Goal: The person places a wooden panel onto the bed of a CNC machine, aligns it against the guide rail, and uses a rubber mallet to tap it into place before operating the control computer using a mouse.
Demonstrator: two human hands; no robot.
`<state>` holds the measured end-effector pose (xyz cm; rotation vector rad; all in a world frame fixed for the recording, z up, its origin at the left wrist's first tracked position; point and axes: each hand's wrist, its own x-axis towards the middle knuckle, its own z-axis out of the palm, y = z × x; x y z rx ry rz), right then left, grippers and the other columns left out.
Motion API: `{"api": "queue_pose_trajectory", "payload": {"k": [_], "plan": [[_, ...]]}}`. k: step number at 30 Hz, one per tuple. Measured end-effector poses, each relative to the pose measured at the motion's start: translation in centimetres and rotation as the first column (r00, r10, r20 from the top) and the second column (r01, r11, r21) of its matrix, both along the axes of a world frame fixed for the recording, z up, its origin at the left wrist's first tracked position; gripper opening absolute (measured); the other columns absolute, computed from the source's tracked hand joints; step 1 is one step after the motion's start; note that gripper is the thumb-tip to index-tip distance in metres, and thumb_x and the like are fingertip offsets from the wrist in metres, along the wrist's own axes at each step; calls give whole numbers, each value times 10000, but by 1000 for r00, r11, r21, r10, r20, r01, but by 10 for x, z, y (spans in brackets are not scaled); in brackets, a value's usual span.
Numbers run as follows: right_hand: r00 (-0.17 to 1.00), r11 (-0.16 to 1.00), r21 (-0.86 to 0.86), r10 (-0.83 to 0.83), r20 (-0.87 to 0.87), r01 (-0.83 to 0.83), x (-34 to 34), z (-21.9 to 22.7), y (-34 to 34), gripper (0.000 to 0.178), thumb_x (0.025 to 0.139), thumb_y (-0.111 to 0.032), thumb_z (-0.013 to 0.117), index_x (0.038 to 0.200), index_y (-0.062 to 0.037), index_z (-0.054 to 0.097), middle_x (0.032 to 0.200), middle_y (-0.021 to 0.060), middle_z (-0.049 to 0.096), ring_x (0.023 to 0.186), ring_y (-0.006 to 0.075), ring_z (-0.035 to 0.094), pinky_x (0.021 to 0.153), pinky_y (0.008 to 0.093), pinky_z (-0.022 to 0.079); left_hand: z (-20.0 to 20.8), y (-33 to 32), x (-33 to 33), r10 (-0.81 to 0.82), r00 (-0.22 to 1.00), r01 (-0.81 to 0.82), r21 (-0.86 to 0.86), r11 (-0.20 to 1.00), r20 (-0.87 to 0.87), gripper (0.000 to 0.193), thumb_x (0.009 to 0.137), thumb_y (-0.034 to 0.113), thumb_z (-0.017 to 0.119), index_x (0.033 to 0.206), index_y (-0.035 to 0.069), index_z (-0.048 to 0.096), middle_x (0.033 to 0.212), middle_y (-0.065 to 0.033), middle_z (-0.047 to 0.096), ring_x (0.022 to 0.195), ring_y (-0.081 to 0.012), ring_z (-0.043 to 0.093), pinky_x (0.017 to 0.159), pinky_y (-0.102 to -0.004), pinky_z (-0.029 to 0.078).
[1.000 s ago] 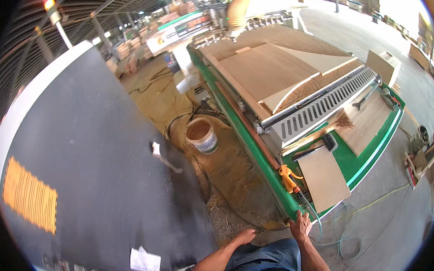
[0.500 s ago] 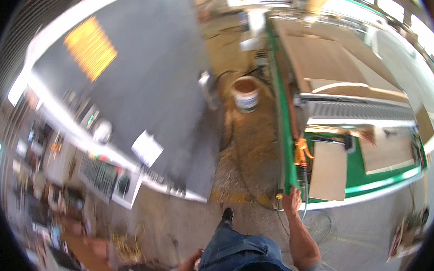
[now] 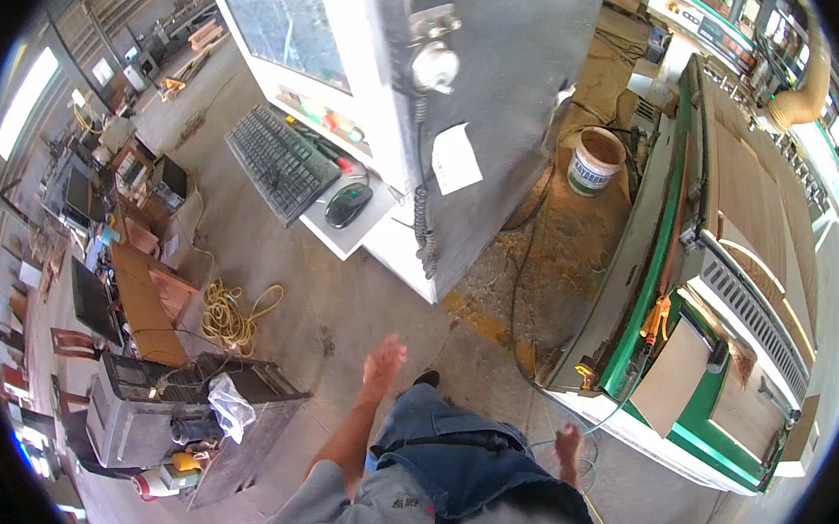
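My left hand (image 3: 384, 364) is held out in front of my body over the concrete floor, fingers loosely apart, with nothing in it. Nearest to it is the lower corner of a grey control cabinet (image 3: 516, 95) with a white front. A black keyboard (image 3: 283, 162) and a black mouse (image 3: 348, 205) rest on the cabinet's shelf. On my right side, my right hand (image 3: 570, 444) hangs low, slightly blurred and loosely open. It is close to a thin teal hose (image 3: 612, 415) and apart from the green-edged machine bed (image 3: 614, 375). An orange air gun (image 3: 657, 320) lies on that bed.
A white bucket (image 3: 596, 162) stands between cabinet and machine. Brown boards (image 3: 750, 196) cover the machine bed. Behind to the left are a coiled yellow cable (image 3: 229, 316) and a dark metal cabinet (image 3: 141, 418). A dark cable (image 3: 516, 297) runs along the floor.
My view has swung left toward the cabinet's screen and keyboard. My right hand has come away from the machine's edge and dropped lower. My left hand has swung forward.
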<state>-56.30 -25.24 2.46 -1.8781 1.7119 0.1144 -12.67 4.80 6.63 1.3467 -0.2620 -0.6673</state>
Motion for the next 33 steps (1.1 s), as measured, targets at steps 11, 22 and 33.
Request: {"api": "queue_pose_trajectory", "payload": {"k": [11,22,33], "plan": [[815,827,57,536,221,-559,2,-58,98,190,851,-257,652,858,-67,662,722,95,659,618,237,615,586,360,525,273,-65,164,-14,130,-629,93,772,991,633,899,287,688,1419,38,427,1296,-235,487,1156,-406,483,935,-520,397],[935,895,434,-238,263,106,96,-17,107,204,900,-299,587,882,-122,686,742,120,665,697,286,687,597,418,564,265,-83,207,-51,155,-600,135,788,987,585,842,355,711,1289,30,520,1202,-180,561,1147,-390,485,987,-525,365],[882,887,49,448,148,-459,82,-36,160,208,818,-300,624,897,-133,719,880,163,698,850,347,690,703,436,555,268,-78,211,-25,199,-562,135,816,980,531,798,265,737,1242,66,524,1211,-144,558,1149,-363,481,965,-516,362]]}}
